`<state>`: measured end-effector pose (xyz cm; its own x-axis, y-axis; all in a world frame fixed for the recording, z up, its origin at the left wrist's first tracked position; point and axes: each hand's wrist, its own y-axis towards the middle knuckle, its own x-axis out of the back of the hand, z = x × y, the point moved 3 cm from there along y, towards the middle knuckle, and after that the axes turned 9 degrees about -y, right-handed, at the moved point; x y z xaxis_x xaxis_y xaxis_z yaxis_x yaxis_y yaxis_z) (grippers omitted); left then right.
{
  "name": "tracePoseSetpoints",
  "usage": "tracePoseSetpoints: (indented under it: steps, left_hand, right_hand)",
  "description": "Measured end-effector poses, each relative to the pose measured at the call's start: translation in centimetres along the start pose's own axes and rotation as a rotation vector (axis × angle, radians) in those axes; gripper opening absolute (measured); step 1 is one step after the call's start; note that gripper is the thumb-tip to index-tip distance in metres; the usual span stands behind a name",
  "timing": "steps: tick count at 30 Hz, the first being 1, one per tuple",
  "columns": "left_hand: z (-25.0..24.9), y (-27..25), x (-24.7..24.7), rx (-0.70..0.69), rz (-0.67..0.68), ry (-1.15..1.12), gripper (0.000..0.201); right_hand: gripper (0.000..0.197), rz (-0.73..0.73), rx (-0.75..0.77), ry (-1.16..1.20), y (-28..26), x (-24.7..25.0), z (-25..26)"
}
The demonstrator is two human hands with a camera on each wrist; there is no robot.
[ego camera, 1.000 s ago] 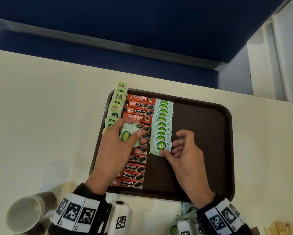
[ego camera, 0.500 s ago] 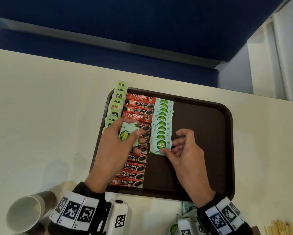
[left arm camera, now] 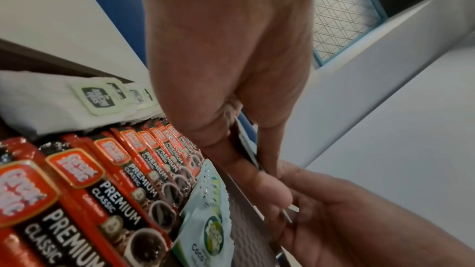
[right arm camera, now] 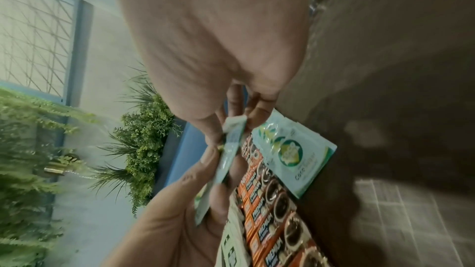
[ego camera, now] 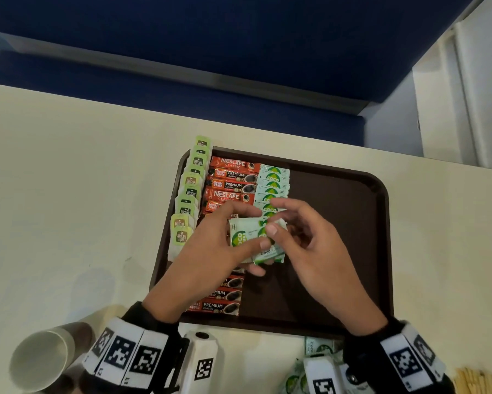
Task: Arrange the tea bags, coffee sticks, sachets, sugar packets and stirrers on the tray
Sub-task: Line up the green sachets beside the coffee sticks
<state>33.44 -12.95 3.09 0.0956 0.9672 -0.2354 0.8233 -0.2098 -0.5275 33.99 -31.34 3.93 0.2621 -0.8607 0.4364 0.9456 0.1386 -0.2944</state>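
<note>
Right hand (ego camera: 310,245) lifted off row, now pinching left hand's (ego camera: 210,251) sachets (ego camera: 247,233) (thumb on top).

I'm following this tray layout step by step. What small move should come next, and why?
Probably the right hand draws one sugar packet from the left hand and lays it below the last packet of the green row, which ends mid-tray.

Soft, even light falls on the cream table (ego camera: 68,180), where faint shadows spread left of the dark brown plastic tray (ego camera: 338,211). Both wrist views are dimmer and motion-blurred, straight lines bending toward their edges, the near skin out of focus.
</note>
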Motion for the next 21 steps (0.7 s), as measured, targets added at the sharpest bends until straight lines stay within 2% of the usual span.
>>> tracePoseSetpoints:
  steps: [3, 7, 9, 13, 21]
  left_hand:
    - [-0.1, -0.1, 0.2, -0.03, -0.077, 0.06, 0.037]
    - [0.5, 0.1, 1.1, -0.065, -0.214, 0.012, 0.013]
    - [0.7, 0.1, 1.7, -0.061, -0.261, -0.006, 0.018]
    - [0.7, -0.1, 2.2, -0.057, -0.295, 0.041, 0.023]
    - [0.6, -0.3, 1.9, -0.073, -0.31, 0.048, 0.022]
  right_hand:
    - [0.016, 0.034, -0.012, -0.047, 0.1, 0.9, -0.4]
    - [0.009, -0.016, -0.104, 0.053, -0.2, 1.7, -2.0]
    - [0.011, -0.014, -0.116, 0.044, -0.5, 1.7, -3.0]
    - [0.018, 0.083, -0.111, -0.03, -1.2, 0.7, -4.0]
    - [0.019, 0.025, 0.116, -0.472, -1.4, -1.3, -4.1]
